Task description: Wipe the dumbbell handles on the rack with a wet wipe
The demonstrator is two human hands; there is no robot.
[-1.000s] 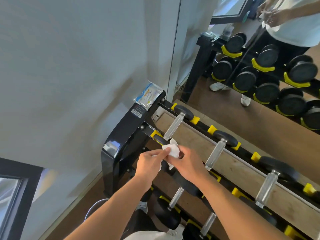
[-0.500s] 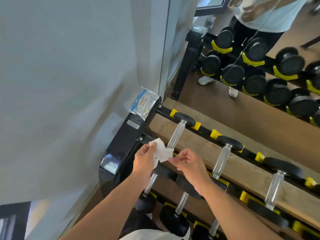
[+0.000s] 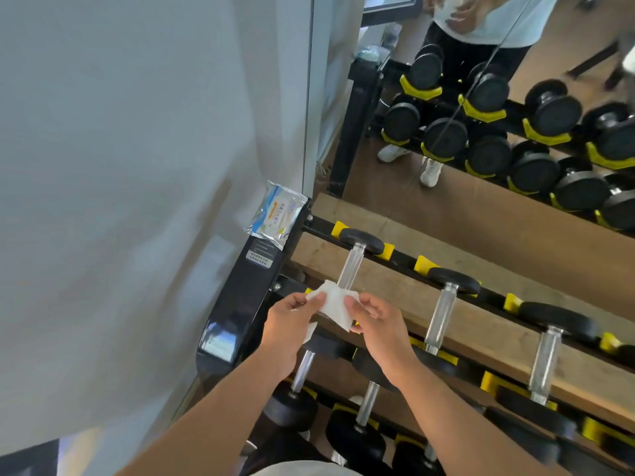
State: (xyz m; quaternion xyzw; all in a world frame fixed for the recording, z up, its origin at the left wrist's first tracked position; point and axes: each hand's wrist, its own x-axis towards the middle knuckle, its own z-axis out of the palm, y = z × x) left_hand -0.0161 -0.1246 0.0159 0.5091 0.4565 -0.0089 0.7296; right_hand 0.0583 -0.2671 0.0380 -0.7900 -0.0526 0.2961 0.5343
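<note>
- Just above the near end of the top-row leftmost handle (image 3: 351, 269): a white wet wipe (image 3: 335, 307), spread out between two hands, not yet laid on any metal as far as can be told.
- Pinched at its left edge by the left hand (image 3: 292, 324), thumb and fingertips pressed together on the sheet.
- Pinched at its right edge by the right hand (image 3: 376, 321), thumb and forefinger closed on it, other fingers loosely curled.
- Judged as the opening-out step, with the wiping itself apparently not begun; no telling from this view whether any handle is already clean.
- Left to do, by that reading: the leftmost handle right behind the wipe, then the second handle (image 3: 441, 317) and third handle (image 3: 546, 362) further right on the top row, then the lower-row handles (image 3: 367, 403) beneath the forearms.
- On the rack (image 3: 240, 304), top of its left upright: a pack of wipes (image 3: 276, 214), close to the wall.
- Behind the rack: a mirror (image 3: 481, 173) showing the dumbbells and a standing person.
</note>
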